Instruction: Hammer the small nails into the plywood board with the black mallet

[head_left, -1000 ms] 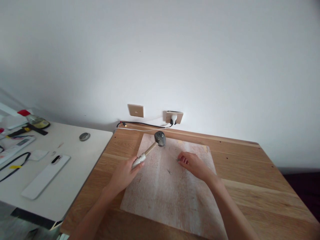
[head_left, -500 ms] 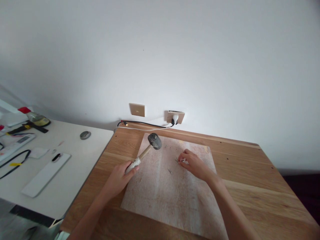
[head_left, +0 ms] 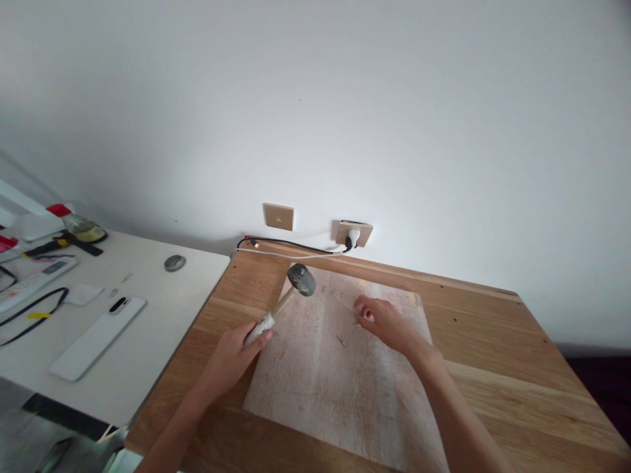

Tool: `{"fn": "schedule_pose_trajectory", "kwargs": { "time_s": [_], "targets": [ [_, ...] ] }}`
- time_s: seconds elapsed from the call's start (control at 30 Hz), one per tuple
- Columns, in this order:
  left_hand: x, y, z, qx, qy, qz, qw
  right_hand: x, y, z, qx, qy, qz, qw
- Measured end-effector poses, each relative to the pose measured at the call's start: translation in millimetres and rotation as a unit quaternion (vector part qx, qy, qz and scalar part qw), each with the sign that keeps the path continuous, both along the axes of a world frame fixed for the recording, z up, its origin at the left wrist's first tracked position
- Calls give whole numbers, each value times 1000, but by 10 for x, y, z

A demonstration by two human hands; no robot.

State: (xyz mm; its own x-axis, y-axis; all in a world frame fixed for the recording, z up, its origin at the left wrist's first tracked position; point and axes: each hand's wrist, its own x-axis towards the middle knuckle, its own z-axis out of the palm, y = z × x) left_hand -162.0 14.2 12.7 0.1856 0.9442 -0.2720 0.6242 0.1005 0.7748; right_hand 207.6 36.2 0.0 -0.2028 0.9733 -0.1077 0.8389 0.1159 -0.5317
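Note:
My left hand (head_left: 231,351) grips the pale handle of a mallet (head_left: 288,293) whose dark head hovers over the far left corner of a pale square board (head_left: 335,387). The board lies flat on a wooden table (head_left: 497,374). My right hand (head_left: 387,322) rests on the board's far middle with fingers curled, pinching something small and pale that I cannot make out. A small nail (head_left: 340,340) lies loose on the board just left of that hand.
A white desk (head_left: 148,341) adjoins the table on the left, carrying a white keyboard-like slab (head_left: 96,336), cables, a remote, a bottle (head_left: 81,226) and a grey disc (head_left: 174,263). A wall plate (head_left: 279,216) and a socket (head_left: 353,233) with plugged cables sit on the wall behind.
The mallet head has swung left and slightly down, away from the board's middle. My right hand has stayed near the same spot on the board. The view shifted a little to the left.

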Motion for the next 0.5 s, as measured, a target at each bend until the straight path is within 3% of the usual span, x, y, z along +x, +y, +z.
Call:
{"fn": "schedule_pose_trajectory", "kwargs": {
  "time_s": [0.27, 0.5],
  "targets": [
    [34, 4, -57, 0, -1, 8, 1000, -21, 196, -58, 67, 52, -36, 996],
    [70, -21, -150, 0, -31, 13, 999, -129, 443, -178, 109, 64, -14, 992]
  ]
}}
